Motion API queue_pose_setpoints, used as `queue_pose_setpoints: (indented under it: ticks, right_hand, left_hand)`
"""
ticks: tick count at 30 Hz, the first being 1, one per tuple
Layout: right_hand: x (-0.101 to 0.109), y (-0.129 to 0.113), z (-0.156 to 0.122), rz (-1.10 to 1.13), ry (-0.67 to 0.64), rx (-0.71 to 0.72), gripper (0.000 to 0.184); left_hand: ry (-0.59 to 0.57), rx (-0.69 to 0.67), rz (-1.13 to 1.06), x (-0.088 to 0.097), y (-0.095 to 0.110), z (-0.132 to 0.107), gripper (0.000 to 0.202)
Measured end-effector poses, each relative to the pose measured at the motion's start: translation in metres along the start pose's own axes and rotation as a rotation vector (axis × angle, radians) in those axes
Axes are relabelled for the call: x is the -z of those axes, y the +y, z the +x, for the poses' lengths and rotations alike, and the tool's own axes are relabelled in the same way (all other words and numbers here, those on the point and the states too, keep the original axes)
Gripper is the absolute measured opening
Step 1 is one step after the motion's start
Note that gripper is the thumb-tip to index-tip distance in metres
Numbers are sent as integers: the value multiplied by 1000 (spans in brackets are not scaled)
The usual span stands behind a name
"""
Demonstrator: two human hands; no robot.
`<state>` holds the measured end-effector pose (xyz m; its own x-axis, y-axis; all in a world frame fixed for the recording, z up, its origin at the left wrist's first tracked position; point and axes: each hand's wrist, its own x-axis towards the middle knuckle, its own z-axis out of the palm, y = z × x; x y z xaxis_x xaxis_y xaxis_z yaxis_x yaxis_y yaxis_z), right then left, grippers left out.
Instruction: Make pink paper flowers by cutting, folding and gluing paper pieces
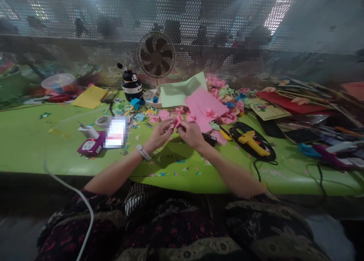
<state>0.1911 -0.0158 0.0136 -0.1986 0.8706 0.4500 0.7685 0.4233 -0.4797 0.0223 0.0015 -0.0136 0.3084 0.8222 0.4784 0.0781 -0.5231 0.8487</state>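
Between my two hands is a small pink folded paper flower [178,120], held just above the green table. My left hand [161,134], with a white watch band on its wrist, pinches the flower from the left side. The fingers of my right hand [191,135] close on its right side. Pink paper pieces [164,114] lie just beyond my fingers. A large pink sheet [205,103] and a pale green sheet [182,89] rest behind my hands. Below my right hand a black object [209,139] is partly hidden.
A yellow glue gun [254,143] lies on a black tray to the right, its cord hanging over the edge. A lit phone [116,132] and a purple power strip [92,144] stand left. Behind are a fan [156,55], a dark jug [131,86] and heaped paper flowers [216,85].
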Motion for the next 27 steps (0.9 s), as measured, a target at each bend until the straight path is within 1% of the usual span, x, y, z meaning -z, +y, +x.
queue_pose_setpoints:
  ticks: [2, 3, 6, 8, 10, 12, 14, 16, 21, 24, 27]
  right_hand:
    - [2, -1, 1, 94, -12, -47, 19]
    - [4, -1, 3, 188, -36, -89, 18]
    - [14, -4, 6, 594, -168, -273, 9]
    - [21, -7, 8, 825, -249, -385, 7]
    - [28, -10, 8, 935, -306, -435, 6]
    - [32, -13, 7, 952, -370, -422, 7]
    - [34, -16, 5, 932, -436, -390, 8]
    - [35, -17, 4, 908, -483, -368, 8]
    - [37, -18, 2, 859, -502, -305, 11]
    - [38, -17, 2, 801, -571, -245, 18]
    - [39, -16, 2, 747, -618, -213, 20]
  left_hand:
    - [-23, 33, -74, 0, 0, 0, 43]
    - [-33, 63, -125, 1, 1, 0, 45]
    - [-37, 124, -257, 7, 7, 1, 52]
    - [-35, 92, -298, 12, 11, 2, 61]
    - [-60, 45, -310, 14, 13, 4, 77]
    - [-98, 19, -301, 15, 14, 4, 90]
    - [-119, 7, -280, 14, 15, 3, 91]
    - [-124, 13, -273, 13, 16, 2, 85]
    - [-188, 124, -364, 14, 20, 1, 62]
    - [-191, 122, -387, 15, 22, 2, 45]
    - [-197, 109, -370, 15, 23, 3, 40]
